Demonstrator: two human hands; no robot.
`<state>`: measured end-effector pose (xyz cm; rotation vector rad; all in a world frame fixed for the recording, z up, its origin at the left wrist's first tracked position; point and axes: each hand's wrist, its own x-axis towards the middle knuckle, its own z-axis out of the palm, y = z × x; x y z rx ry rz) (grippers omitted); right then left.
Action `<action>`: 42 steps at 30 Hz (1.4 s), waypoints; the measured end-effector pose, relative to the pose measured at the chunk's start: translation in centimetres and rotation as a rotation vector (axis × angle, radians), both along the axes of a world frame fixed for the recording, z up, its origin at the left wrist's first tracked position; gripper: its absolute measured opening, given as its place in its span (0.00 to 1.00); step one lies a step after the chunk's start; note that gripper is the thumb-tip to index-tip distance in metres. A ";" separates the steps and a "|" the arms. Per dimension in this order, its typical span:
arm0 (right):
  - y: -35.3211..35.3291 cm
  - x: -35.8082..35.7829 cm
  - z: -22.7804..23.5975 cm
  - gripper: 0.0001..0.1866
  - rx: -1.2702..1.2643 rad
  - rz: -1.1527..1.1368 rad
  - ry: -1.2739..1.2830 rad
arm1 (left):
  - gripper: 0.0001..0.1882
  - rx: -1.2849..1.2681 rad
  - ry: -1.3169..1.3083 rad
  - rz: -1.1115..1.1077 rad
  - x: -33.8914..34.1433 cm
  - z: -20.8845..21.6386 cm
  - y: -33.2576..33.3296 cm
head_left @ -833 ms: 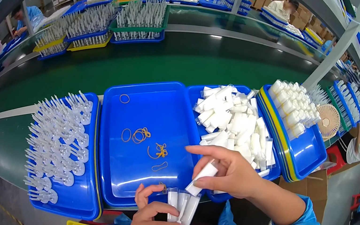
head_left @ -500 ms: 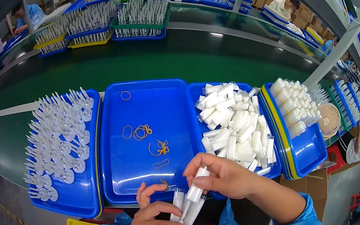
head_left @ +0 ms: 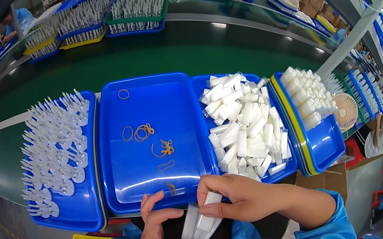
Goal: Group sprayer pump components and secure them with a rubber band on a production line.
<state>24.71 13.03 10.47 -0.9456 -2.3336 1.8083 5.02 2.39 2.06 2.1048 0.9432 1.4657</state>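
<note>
Right hand [head_left: 244,197] had come down and in since the earliest frame, bringing its white packet [head_left: 213,198] from above the small bundle onto the bundle's upper end. Its index finger, extended then, was now bent. Left hand's [head_left: 155,230] raised fingers had spread further from the bundle; the trays sat slightly higher and further left in view.

Finger state, right: thumb and bent fingers closed on the single packet, thumb lying across its face. Finger state, left: thumb pressed along the lower end of the bundled packets [head_left: 189,224], two fingers lifted clear on the left side; whatever supported the bundle from behind was hidden. Bundle position: between the two hands, near the trays' close edges.

Containers, relative to the fingers:
- Directly beyond the left fingertips, middle blue tray [head_left: 162,109], holding scattered tan elastic bands [head_left: 167,147], some single loops, some tangled.
- Beyond the right fingers, packet tray [head_left: 199,82], heaped with loose white packets [head_left: 251,124] lying at all angles.
- Further right of the right fingers, stacked trays [head_left: 325,144], blue on top with yellow among the rims below; upright wrapped pieces [head_left: 309,96] filled the top tray's far part.
- Well left of the left fingers, left blue tray [head_left: 80,207], bearing rows of translucent stemmed pieces [head_left: 57,148] with round bases.
</note>
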 end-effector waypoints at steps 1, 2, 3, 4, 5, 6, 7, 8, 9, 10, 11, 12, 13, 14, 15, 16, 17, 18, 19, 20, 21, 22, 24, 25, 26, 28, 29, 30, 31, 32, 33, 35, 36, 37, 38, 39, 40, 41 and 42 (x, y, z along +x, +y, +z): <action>-0.1 0.0 -0.2 0.09 0.054 0.021 -0.008 | 0.13 0.028 0.027 0.009 -0.1 -0.1 0.0; -0.3 0.0 -0.4 0.09 0.109 0.041 -0.017 | 0.18 0.055 0.053 0.017 -0.3 -0.2 0.1; -0.5 -0.1 -0.7 0.09 0.190 0.038 0.020 | 0.23 0.084 0.080 0.026 -0.5 -0.4 0.2; -0.9 -0.2 -1.0 0.10 0.273 0.041 0.058 | 0.15 -0.005 -0.046 0.016 -0.2 -1.3 -0.2; -1.1 -0.4 -1.2 0.10 0.356 0.045 0.096 | 0.22 0.030 -0.033 0.046 -0.3 -1.8 -0.4; -1.2 -0.5 -1.1 0.10 0.244 0.058 0.067 | 0.29 0.064 -0.020 0.076 -0.5 -2.0 -0.6; -1.2 -0.7 -0.9 0.10 0.130 0.069 0.036 | 0.36 0.098 -0.007 0.104 -0.7 -2.1 -0.7; -1.2 -0.8 -0.8 0.10 0.017 0.082 0.005 | 0.41 0.117 0.017 0.151 -0.9 -2.1 -0.6; -1.6 -1.1 -0.8 0.09 0.088 0.087 0.019 | 0.46 0.136 0.042 0.198 -1.0 -1.9 -0.4; -2.2 -1.4 -1.0 0.09 0.161 0.091 0.033 | 0.51 0.157 0.067 0.244 -1.1 -1.8 -0.1; -2.5 -1.6 -1.2 0.09 0.233 0.095 0.048 | 0.53 0.159 0.078 0.273 -1.1 -1.7 0.0; -2.5 -1.9 -1.4 0.08 0.296 0.093 0.058 | 0.55 0.161 0.089 0.302 -1.1 -1.7 0.0; -2.5 -2.1 -1.4 0.08 0.323 0.092 0.073 | 0.57 0.165 0.099 0.333 -1.1 -1.6 0.0; -2.4 -2.3 -1.3 0.08 0.349 0.091 0.088 | 0.59 0.032 0.069 0.297 -1.2 -1.3 0.0; -2.3 -2.5 -1.2 0.08 0.375 0.091 0.102 | 0.61 -0.100 0.039 0.261 -1.4 -0.8 -0.2; -2.1 -2.8 -0.8 0.08 0.401 0.117 0.114 | 0.63 -0.223 0.006 0.232 -1.6 -0.5 -0.2; -2.1 -3.0 -0.2 0.08 0.426 0.143 0.127 | 0.62 -0.289 -0.219 0.060 -1.6 -0.6 -0.1; -2.2 -3.3 0.2 0.08 0.451 0.170 0.140 | 0.62 -0.348 -0.441 -0.116 -1.5 -0.9 0.1; -2.4 -3.8 0.3 0.09 0.503 0.179 0.252 | 0.62 -0.392 -0.663 -0.294 -1.2 -0.6 0.5; -2.5 -4.4 0.6 0.09 0.594 0.260 0.276 | 0.43 -0.548 -1.071 -0.393 -0.2 0.7 0.1; -2.4 -5.1 1.3 0.09 0.681 0.337 0.304 | 0.42 -0.790 -1.220 -0.520 -0.6 2.8 -0.6; -2.0 -6.1 2.1 0.11 0.713 0.419 0.350 | 0.48 -0.752 -1.178 -0.588 -0.8 2.2 -0.4; -1.0 -8.3 2.9 0.13 0.729 0.547 0.442 | 0.53 -0.606 -0.936 -0.624 -1.3 -0.6 0.5; -0.6 -9.2 3.1 0.13 0.708 0.608 0.497 | 0.50 -0.498 -0.740 -0.568 -1.8 -2.1 1.1; 0.7 -9.5 1.4 0.12 0.632 0.616 0.542 | 0.42 -0.619 -0.776 -0.638 -2.2 -2.0 0.8; 4.1 -11.0 -0.4 0.14 0.569 0.549 0.563 | 0.26 -0.870 -0.850 -0.761 -3.1 -1.7 0.2; 6.3 -12.3 -0.2 0.14 0.634 0.435 0.477 | 0.22 -0.912 -0.905 -0.696 -3.0 -1.3 0.2; 9.1 -13.7 -1.2 0.12 0.674 0.320 0.452 | 0.17 -0.953 -0.957 -0.635 -2.8 -0.8 0.4; 11.9 -15.0 -2.6 0.10 0.835 0.223 0.411 | 0.15 -0.982 -0.940 -0.599 -2.7 -0.9 0.2; 14.4 -16.1 -4.2 0.09 0.841 0.129 0.276 | 0.14 -1.011 -0.925 -0.559 -2.6 -1.0 0.1; 16.4 -16.9 -5.5 0.09 0.849 0.028 0.134 | 0.14 -0.968 -0.882 -0.566 -2.4 -1.0 0.1; 18.8 -18.6 -8.3 0.10 0.979 -0.034 -0.082 | 0.14 -0.892 -0.801 -0.544 -2.4 -1.1 0.2; 19.5 -19.1 -9.6 0.10 0.987 -0.044 -0.104 | 0.14 -0.958 -0.811 -0.558 -2.6 -1.3 0.0; 19.8 -19.4 -10.8 0.10 0.996 -0.057 -0.130 | 0.14 -0.944 -0.802 -0.531 -2.8 -1.4 -0.1; 19.8 -19.5 -11.3 0.10 1.004 -0.071 -0.160 | 0.14 -0.930 -0.794 -0.508 -3.0 -1.6 -0.1; 19.8 -19.5 -11.7 0.10 0.998 -0.105 -0.165 | 0.15 -0.917 -0.784 -0.488 -3.1 -1.6 0.0; 19.6 -19.5 -11.8 0.09 0.990 -0.133 -0.171 | 0.15 -0.911 -0.811 -0.435 -3.1 -1.5 -0.1; 19.5 -19.5 -11.9 0.09 0.982 -0.162 -0.178 | 0.15 -0.904 -0.836 -0.385 -3.0 -1.4 -0.2; 19.3 -19.3 -11.9 0.09 0.968 -0.155 -0.161 | 0.15 -0.897 -0.860 -0.337 -2.9 -1.2 -0.2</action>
